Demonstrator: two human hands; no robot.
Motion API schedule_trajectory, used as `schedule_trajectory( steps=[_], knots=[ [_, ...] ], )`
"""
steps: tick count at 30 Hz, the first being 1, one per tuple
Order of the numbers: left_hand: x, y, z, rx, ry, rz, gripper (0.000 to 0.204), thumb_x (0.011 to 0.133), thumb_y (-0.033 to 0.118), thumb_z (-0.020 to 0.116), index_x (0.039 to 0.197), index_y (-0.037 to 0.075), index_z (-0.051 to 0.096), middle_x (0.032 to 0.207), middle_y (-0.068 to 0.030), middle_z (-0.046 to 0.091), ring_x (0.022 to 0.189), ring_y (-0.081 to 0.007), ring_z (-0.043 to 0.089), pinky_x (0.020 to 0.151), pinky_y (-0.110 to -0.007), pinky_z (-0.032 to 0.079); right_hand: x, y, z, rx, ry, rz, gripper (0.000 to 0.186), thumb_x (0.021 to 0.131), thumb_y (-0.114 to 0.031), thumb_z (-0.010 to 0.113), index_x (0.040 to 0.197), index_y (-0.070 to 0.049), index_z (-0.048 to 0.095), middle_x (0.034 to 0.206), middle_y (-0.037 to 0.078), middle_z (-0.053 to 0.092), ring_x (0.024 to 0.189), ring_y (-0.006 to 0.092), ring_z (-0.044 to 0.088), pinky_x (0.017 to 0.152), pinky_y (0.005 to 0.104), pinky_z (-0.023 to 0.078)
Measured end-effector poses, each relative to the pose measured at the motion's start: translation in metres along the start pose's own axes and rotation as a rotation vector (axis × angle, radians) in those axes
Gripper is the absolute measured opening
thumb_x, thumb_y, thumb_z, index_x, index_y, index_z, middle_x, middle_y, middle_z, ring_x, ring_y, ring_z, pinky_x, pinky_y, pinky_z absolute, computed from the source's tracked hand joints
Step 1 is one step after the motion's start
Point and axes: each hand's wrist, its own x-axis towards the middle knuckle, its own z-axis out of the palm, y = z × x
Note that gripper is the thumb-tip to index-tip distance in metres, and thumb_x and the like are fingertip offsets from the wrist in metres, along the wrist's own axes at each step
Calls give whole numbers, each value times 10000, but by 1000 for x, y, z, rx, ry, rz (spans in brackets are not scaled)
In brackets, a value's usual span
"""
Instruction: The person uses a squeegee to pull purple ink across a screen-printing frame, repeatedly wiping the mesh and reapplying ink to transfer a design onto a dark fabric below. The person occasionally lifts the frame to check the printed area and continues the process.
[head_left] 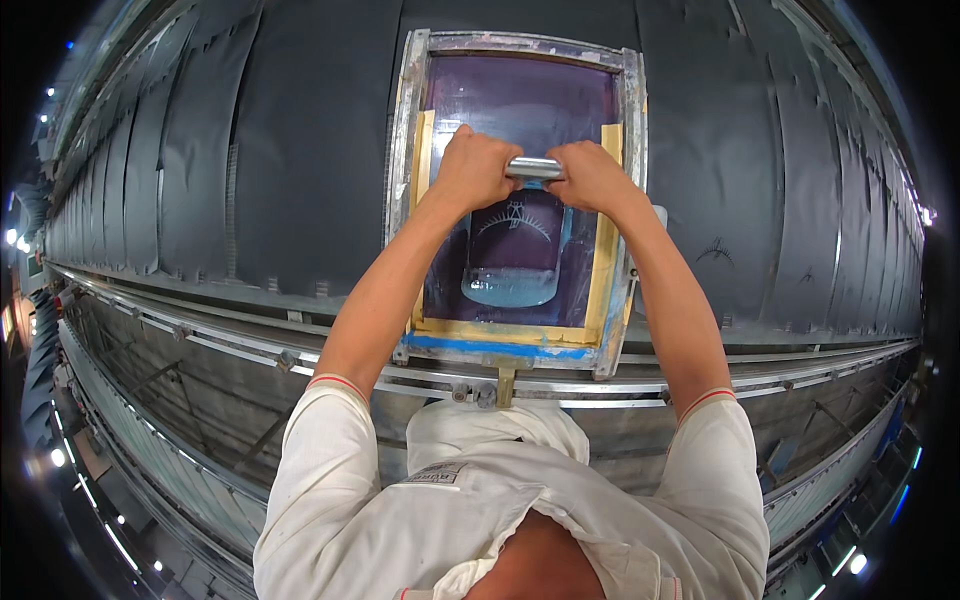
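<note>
A screen-printing frame lies on dark fabric in front of me. Purple mesh fills it, with yellow tape along the inner edges and a blue strip at the near end. My left hand and my right hand are closed around the two ends of a squeegee's metal handle, above the upper-middle mesh. The squeegee's blade is mostly hidden below the hands. Nearer to me, the mesh shows a curved, spiky motif and a pale bluish ink pool.
Dark fabric panels cover a long table on both sides of the frame. On the right, one panel bears a small dark motif. A metal rail runs along the table's near edge, with a bracket below the frame.
</note>
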Motion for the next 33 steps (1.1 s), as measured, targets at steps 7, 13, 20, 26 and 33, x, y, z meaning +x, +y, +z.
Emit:
schedule_trajectory(
  steps=[7, 13, 20, 26, 33],
  knots=[
    [-102, 38, 28, -62, 15, 49, 176, 674, 178, 844, 776, 161, 702, 763, -48, 699, 776, -265, 676, 798, -439, 405, -92, -50, 41, -49, -64, -21, 266, 744, -209, 814, 943, -60, 719, 909, 181, 724, 944, 395, 673, 876, 508, 510],
    [-110, 34, 18, -89, 87, 96, 149, 677, 170, 838, 781, 160, 732, 765, -35, 701, 777, -263, 681, 746, -412, 401, -125, -42, 25, 252, 464, 111, 459, 865, -356, 790, 1207, -61, 704, 1098, 216, 717, 1067, 391, 646, 959, 473, 497],
    [-23, -3, 3, -153, 111, 80, 143, 745, 175, 786, 887, 175, 769, 860, -52, 742, 847, -281, 700, 825, -459, 462, -117, 51, 33, 404, 708, 792, 327, 956, -358, 685, 1076, -54, 700, 1003, 189, 738, 959, 399, 681, 871, 454, 511],
    [-144, 57, 46, -61, 295, 148, 560, 600, -33, 730, 1122, 171, 728, 1154, -15, 719, 882, -252, 588, 763, -415, 402, -125, 59, 12, 499, 739, 749, 303, 957, -342, 702, 1025, -46, 693, 882, 128, 719, 772, 242, 653, 738, 384, 501],
    [-190, 75, 20, -46, 370, 63, 508, 580, -38, 736, 1061, 127, 728, 1104, 25, 717, 873, -215, 586, 767, -373, 414, -123, 26, -11, 727, 797, 724, 270, 973, -288, 697, 974, -19, 691, 741, 56, 660, 672, 136, 579, 664, 326, 483]
  ],
)
